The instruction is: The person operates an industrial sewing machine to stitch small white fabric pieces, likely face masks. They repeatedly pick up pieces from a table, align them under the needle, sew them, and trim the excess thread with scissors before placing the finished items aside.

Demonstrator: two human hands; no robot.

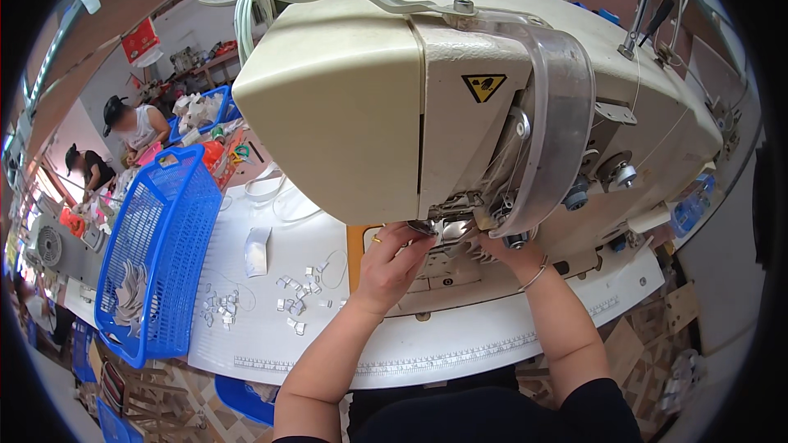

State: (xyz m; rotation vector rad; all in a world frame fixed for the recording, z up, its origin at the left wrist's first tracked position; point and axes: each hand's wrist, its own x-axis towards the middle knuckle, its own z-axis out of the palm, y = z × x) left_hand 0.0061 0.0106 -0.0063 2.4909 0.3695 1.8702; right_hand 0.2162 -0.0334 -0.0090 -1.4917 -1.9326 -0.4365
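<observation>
A large cream industrial sewing machine [345, 107] fills the middle, with a clear curved guard [566, 107] at its front. Under its head, at the left of the needle area, my left hand [387, 269] has thumb and fingers pinched together around a small dark piece whose kind I cannot make out. A gold ring is on one finger. My right hand [519, 253], with a bracelet at the wrist, reaches in from the right below the guard. Machine parts hide its fingertips, so its grip does not show. Shiny metal parts [454, 231] lie between the hands.
Several small white pieces [297, 287] lie scattered on the white table [328, 361], near a curved pale piece [257, 252]. At the left stands a blue basket [156, 254] with pale fabric pieces [131, 295]. Two people [144, 127] work farther left. A ruler strip [460, 353] runs along the front edge.
</observation>
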